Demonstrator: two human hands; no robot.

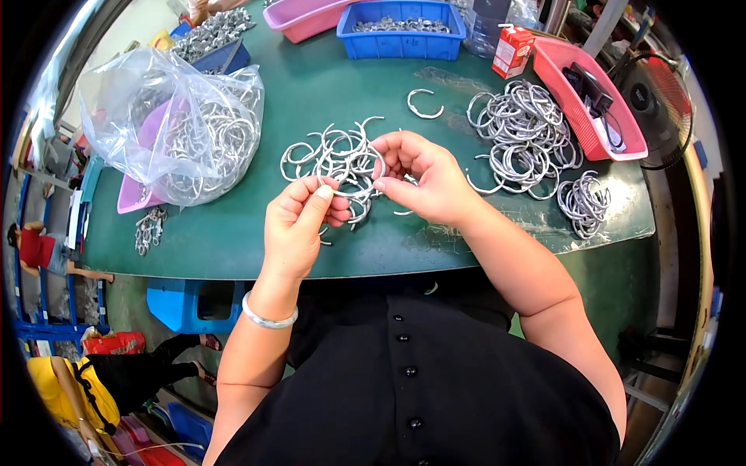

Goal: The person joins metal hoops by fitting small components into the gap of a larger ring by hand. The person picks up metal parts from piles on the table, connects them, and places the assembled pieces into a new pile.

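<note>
My left hand (pixel 301 221) pinches a thin silvery metal ring (pixel 351 196) between thumb and fingertips. The curled fingers and thumb of my right hand (pixel 420 177) close on the ring's right side. Behind and beneath it, a loose heap of open, C-shaped metal rings (pixel 330 146) lies on the green table, partly hidden by my hands. One single open ring (pixel 426 116) rests apart, beyond my right hand. To the right are a large pile of rings (pixel 524 132) and a smaller bunch (pixel 583 203).
At the left, a clear plastic bag (pixel 179 116) of rings sits in a pink bin, beside small metal parts (pixel 150 231). A blue bin (pixel 401 46), a red drink carton (pixel 513 52) and a pink basket (pixel 622 144) line the far side. Another person (pixel 85 388) is at lower left.
</note>
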